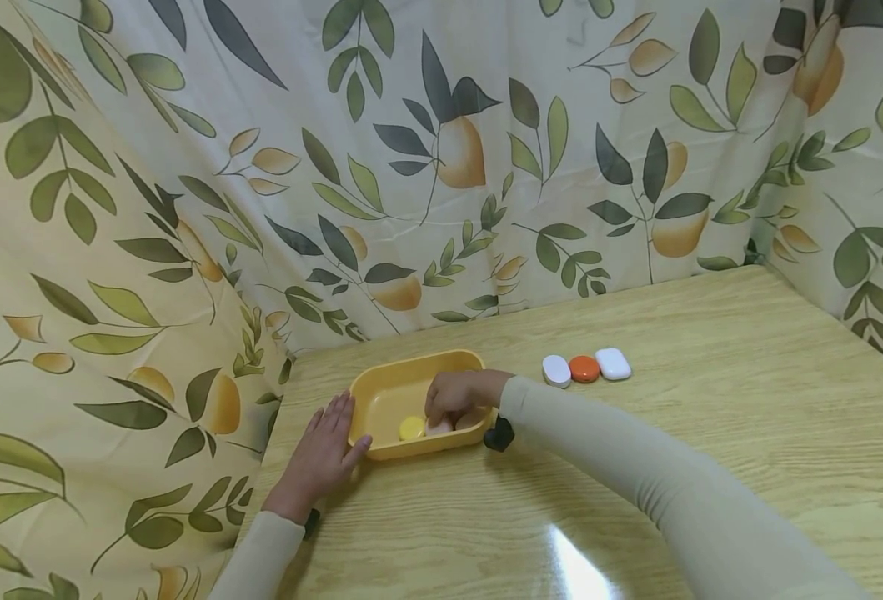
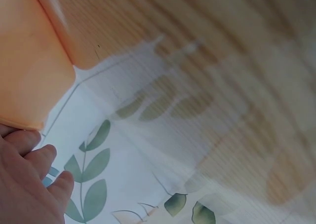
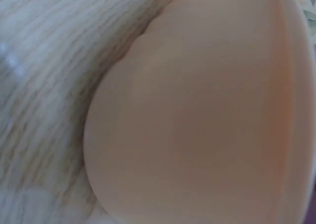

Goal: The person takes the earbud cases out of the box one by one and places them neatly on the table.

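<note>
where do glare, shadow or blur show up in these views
Head view: bright white glare on the table at the bottom edge, a soft shadow along the near side of the yellow tray; left wrist view: the leaf-print cloth seems faintly mirrored over blurry wood grain; right wrist view: the tray's wall fills most of the frame, dim and out of focus.

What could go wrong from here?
The right hand reaches into the tray close to the yellow disc and might knock it. The left hand rests against the tray; pushing too hard could slide it. The red piece sits close between two white pieces, so grabbing it might nudge them.
</note>
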{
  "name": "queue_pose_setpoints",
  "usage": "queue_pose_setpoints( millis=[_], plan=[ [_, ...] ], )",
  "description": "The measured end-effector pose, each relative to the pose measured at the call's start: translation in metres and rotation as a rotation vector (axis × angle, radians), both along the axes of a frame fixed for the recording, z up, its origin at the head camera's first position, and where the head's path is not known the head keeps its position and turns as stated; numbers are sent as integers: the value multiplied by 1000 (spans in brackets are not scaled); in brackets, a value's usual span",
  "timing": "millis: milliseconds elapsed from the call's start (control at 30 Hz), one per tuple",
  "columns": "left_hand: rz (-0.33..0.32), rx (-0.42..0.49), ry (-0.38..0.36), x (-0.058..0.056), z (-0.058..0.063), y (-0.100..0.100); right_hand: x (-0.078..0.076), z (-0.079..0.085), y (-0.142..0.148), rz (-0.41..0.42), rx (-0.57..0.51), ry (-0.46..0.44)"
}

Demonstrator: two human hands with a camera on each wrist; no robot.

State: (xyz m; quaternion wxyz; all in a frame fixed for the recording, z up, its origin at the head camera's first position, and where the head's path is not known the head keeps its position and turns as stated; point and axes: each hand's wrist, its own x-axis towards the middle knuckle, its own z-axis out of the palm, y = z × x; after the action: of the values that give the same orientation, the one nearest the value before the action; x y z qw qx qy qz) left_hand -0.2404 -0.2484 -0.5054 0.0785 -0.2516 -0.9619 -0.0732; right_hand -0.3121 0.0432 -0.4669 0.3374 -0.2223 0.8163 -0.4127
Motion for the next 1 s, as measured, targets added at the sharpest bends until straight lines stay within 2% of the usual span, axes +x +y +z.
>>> queue_pose_setpoints(
  millis=[200,333,800,1000],
  plan=[
    [-3,1,11,-1,-1,0,0,8,4,23,-18,-62],
    [-5,2,14,-1,0,1,2,11,4,10,-47,-95],
    [8,-3,6,0,-2,0,-3,5,5,31,-94,-205],
    [4,6,13,0,-2,1,-4,6,7,-8,-137,-272]
  ],
)
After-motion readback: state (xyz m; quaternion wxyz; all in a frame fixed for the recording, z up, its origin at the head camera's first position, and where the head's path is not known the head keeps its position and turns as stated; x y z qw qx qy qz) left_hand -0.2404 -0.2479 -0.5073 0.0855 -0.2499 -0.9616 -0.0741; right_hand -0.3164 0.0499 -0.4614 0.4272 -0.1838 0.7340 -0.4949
